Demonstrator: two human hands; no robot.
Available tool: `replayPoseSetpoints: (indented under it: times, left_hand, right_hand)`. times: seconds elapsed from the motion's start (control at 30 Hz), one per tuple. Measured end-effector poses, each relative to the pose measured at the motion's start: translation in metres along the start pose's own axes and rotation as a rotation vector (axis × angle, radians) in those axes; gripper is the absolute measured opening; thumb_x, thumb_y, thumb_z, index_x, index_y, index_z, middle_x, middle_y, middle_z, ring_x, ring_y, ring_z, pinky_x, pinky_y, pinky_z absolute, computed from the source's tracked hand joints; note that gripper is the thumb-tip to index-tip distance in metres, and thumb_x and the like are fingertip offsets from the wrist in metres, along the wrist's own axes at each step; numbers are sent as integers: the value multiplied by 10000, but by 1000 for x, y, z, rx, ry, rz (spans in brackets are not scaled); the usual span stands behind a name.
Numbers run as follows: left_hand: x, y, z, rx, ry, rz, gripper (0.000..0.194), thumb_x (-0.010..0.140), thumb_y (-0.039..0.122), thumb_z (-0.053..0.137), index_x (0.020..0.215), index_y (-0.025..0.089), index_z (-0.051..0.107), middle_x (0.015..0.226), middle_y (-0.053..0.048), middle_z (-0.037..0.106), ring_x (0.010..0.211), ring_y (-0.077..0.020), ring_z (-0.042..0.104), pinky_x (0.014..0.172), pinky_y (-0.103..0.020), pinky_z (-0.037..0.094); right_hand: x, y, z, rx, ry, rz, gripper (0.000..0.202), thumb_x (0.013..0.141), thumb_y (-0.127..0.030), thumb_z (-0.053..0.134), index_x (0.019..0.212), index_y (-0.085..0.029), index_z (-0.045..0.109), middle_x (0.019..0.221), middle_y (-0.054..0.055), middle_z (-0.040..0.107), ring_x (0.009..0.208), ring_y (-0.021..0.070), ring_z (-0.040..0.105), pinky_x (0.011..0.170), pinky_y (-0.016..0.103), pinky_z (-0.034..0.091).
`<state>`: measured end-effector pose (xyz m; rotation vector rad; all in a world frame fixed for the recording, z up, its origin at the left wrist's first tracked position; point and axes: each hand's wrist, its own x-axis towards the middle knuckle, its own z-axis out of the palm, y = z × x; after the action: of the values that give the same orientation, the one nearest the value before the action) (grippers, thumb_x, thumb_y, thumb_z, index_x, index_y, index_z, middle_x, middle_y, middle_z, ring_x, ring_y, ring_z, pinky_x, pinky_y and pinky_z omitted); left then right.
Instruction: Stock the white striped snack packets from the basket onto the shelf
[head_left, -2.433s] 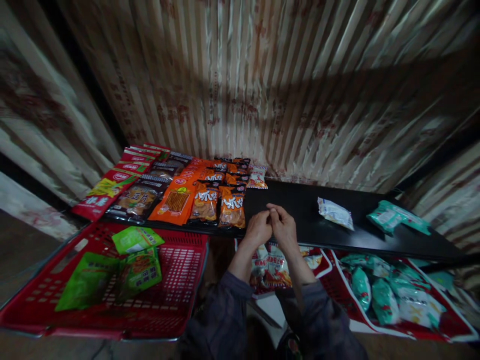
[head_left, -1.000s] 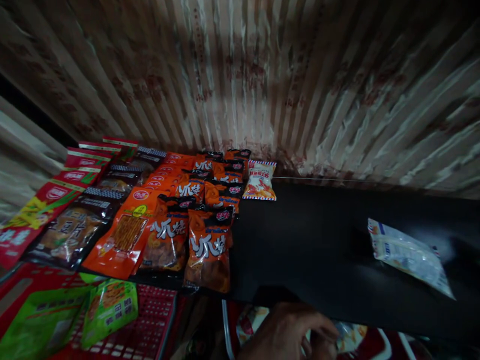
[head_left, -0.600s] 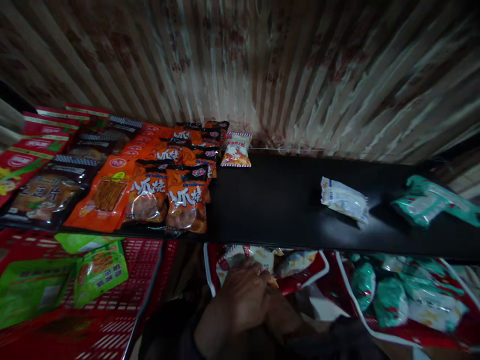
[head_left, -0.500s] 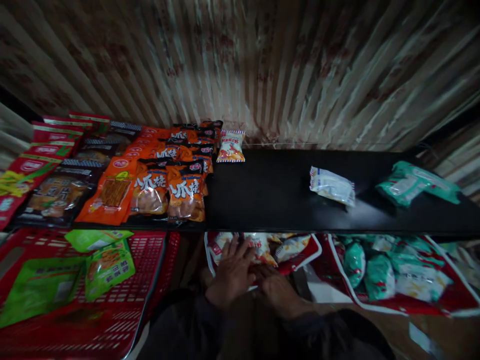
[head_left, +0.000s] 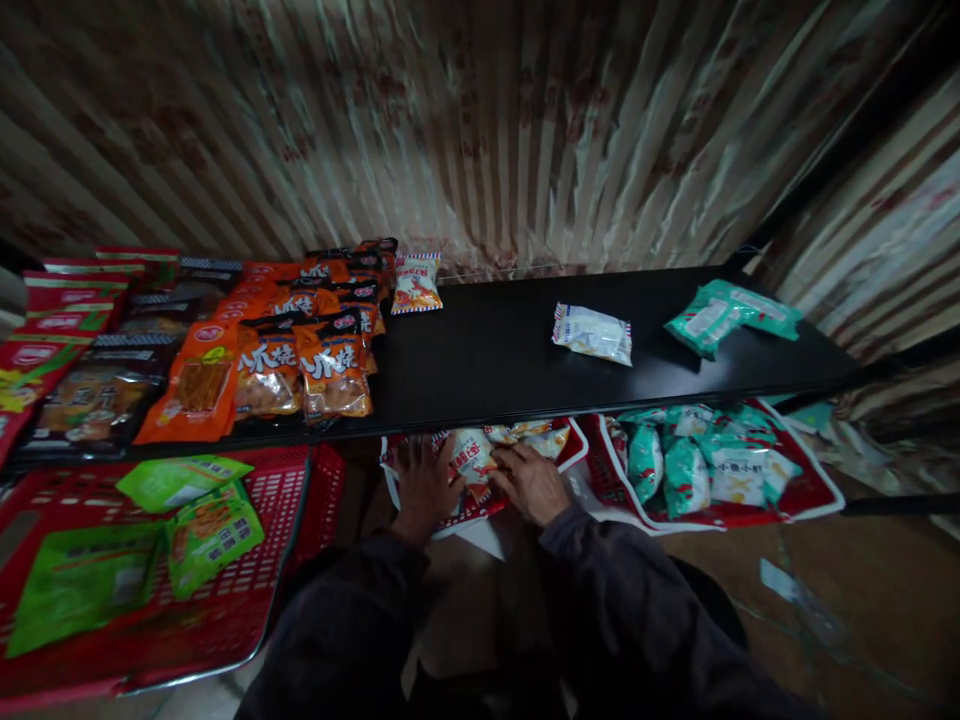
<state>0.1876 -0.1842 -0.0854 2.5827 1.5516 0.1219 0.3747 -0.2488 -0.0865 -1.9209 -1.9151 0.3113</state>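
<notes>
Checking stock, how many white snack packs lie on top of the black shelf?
2: one white pack at the back, beside the orange packs; another pack farther right, left of the teal packs. Any behind the orange packs would be hidden.

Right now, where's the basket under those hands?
In the head view, the basket is lower centre, below the black shelf; green packets lie left, teal packets right.

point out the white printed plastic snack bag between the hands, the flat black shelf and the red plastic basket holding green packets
White printed plastic snack bag (head_left: 472, 458), head view: its printed front.
Flat black shelf (head_left: 465, 350), head view: bare top.
Red plastic basket (head_left: 288, 494), head view: bare perforated part.
</notes>
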Motion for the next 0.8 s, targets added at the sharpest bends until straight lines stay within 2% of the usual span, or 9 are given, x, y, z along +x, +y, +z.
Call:
replayPoseSetpoints:
  times: [0.07, 0.13, 0.23, 0.33, 0.43, 0.53, 0.7, 0.8]
  left_hand:
    - [6, -2, 5, -26, -36, 40, 662, 818, 277, 632, 1451, 215, 450, 1455, -182, 491, 1349, -402, 421, 1095, -581, 319]
    - [10, -3, 8, -61, -86, 73, 669, 816, 218, 603, 1462, 219, 430, 1457, -154, 501, 1343, -361, 440, 1092, -526, 355]
    - [15, 1, 9, -109, -152, 95, 655, 816, 173, 569, 1456, 203, 434, 1459, -136, 505, 1355, -331, 438, 1111, -504, 356]
    - [15, 7, 6, -165, -173, 125, 621, 831, 161, 548, 1443, 174, 448, 1452, -140, 514, 1349, -294, 460, 1131, -468, 357]
    - [9, 10, 0, -164, -108, 146, 562, 844, 156, 537, 1403, 191, 502, 1448, -121, 528, 1366, -300, 445, 1172, -506, 293]
    - [-1, 6, -8, -91, -28, 105, 531, 862, 218, 559, 1391, 221, 525, 1486, -130, 488, 1421, -361, 361, 1180, -595, 208]
    - [-11, -4, -11, 18, -12, -140, 654, 845, 281, 607, 1448, 91, 441, 1554, -272, 316, 1453, -436, 267, 1133, -581, 289]
    - [-5, -3, -8, 4, -91, -107, 609, 850, 257, 580, 1425, 95, 460, 1509, -247, 413, 1415, -403, 354, 1126, -571, 293]
  right_hand:
    - [3, 3, 3, 42, 72, -76, 227, 948, -305, 535, 1069, -214, 705, 956, 88, 684, 899, 229, 633, 805, 349, 527]
    - [6, 9, 3, 50, 170, -123, 237, 963, -328, 517, 1026, -211, 713, 917, 83, 674, 883, 231, 616, 813, 366, 521]
    - [7, 19, 4, 58, 225, -110, 261, 950, -347, 543, 1094, -195, 699, 1001, 108, 660, 960, 260, 589, 875, 426, 515]
    - [3, 23, 10, 76, 172, -95, 351, 922, -347, 587, 1227, -183, 646, 1211, 141, 612, 1148, 299, 532, 998, 482, 478]
    - [-2, 22, 16, 56, 100, -89, 421, 905, -317, 603, 1302, -176, 602, 1355, 157, 551, 1260, 323, 475, 1060, 505, 440]
    - [-7, 20, 19, 28, 79, -60, 470, 900, -325, 599, 1346, -180, 566, 1409, 158, 524, 1309, 336, 450, 1086, 524, 408]
    - [-10, 17, 21, -26, 51, 16, 629, 853, -431, 652, 1393, -135, 518, 1462, 224, 454, 1355, 389, 411, 1070, 542, 398]
    - [-8, 13, 25, -64, 40, -9, 625, 844, -502, 646, 1343, -134, 564, 1457, 227, 465, 1373, 411, 377, 1083, 581, 349]
